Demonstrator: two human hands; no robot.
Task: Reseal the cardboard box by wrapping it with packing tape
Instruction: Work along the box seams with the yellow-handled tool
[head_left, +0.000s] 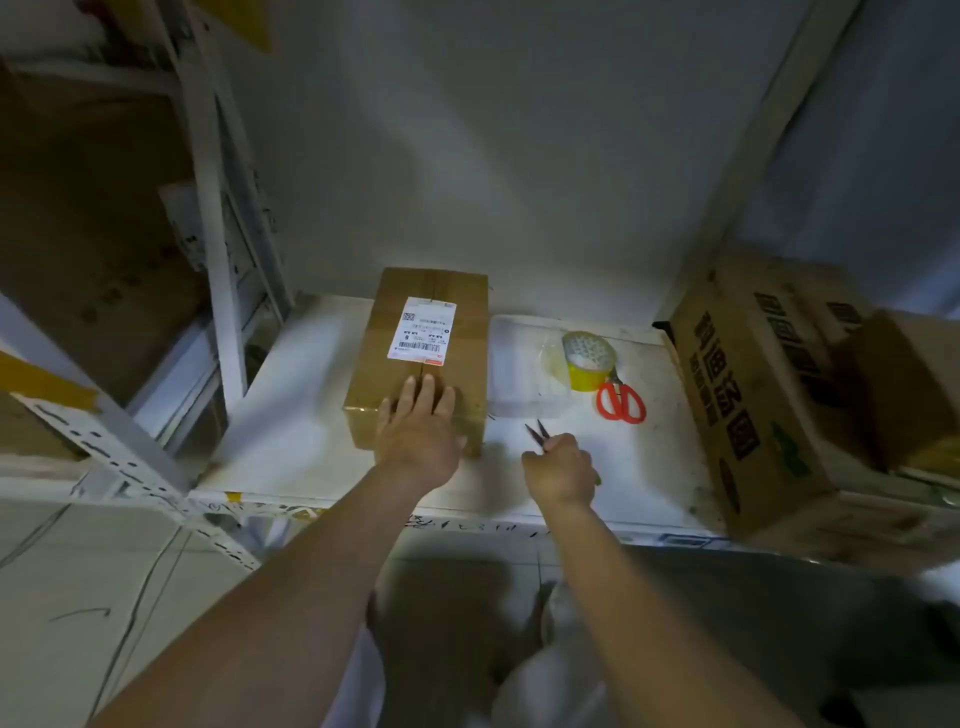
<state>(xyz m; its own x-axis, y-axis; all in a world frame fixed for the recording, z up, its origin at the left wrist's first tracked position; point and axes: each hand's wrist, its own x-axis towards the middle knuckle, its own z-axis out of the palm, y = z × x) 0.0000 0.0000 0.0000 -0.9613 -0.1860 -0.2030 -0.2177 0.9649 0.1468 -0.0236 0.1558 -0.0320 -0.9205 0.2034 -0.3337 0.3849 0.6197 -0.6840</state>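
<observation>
Atop, cardboard box (415, 358)'s barcoded label (422, 330)

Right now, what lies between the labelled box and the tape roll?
In the head view, a clear plastic sheet or bag lies on the white shelf between the labelled box and tape roll.
</observation>
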